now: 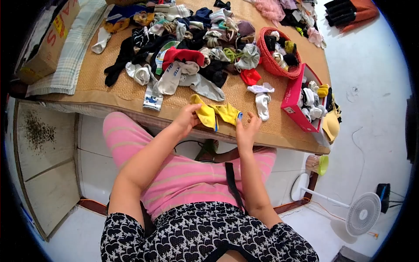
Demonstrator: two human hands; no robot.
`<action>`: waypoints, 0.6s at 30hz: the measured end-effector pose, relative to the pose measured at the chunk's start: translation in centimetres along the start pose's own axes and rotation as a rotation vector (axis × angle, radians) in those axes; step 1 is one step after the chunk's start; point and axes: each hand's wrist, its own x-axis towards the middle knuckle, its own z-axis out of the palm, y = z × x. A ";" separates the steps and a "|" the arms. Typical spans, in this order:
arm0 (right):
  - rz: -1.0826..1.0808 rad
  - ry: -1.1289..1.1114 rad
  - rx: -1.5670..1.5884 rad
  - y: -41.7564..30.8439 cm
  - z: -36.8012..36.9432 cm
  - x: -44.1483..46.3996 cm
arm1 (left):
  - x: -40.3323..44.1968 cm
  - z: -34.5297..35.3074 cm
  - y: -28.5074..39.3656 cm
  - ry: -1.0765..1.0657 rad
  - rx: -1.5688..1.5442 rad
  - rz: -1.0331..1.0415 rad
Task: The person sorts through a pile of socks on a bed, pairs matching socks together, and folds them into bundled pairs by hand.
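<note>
Two yellow socks (pixel 205 114) with blue edging are at the front edge of the woven mat, side by side and touching. My left hand (pixel 187 118) pinches the left sock near its upper left part. At the right sock's blue-edged end is my right hand (pixel 248 130), thumb against the fabric and fingers curved upward. Behind them lies a large heap of mixed socks (pixel 183 48), with a grey-white sock (pixel 169 79) and a red piece (pixel 183 56) at its front. A white sock (pixel 262 105) rests to the right of my right hand.
A red woven basket (pixel 262 48) and a pink box (pixel 293 98), both holding socks, stand at the right. A cardboard box (pixel 49 48) is on the left over a checked cloth (pixel 78 48). On the floor at lower right stands a white fan (pixel 363 214).
</note>
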 end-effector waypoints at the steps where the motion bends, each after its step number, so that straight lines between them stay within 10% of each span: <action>1: -0.024 -0.025 0.029 -0.4 -0.3 0.0 | 0.1 -0.3 0.2 -0.027 -0.037 -0.038; 10: 0.358 -0.855 0.900 -4.4 0.2 -0.8 | -2.0 1.8 1.9 -0.236 -0.016 -0.085; 16: -0.070 -0.472 0.725 -1.2 0.1 0.0 | -0.6 0.1 1.6 0.072 0.257 0.034; 18: 0.434 -0.536 0.845 -0.1 -1.0 0.7 | 0.1 -0.2 0.6 0.022 0.241 0.048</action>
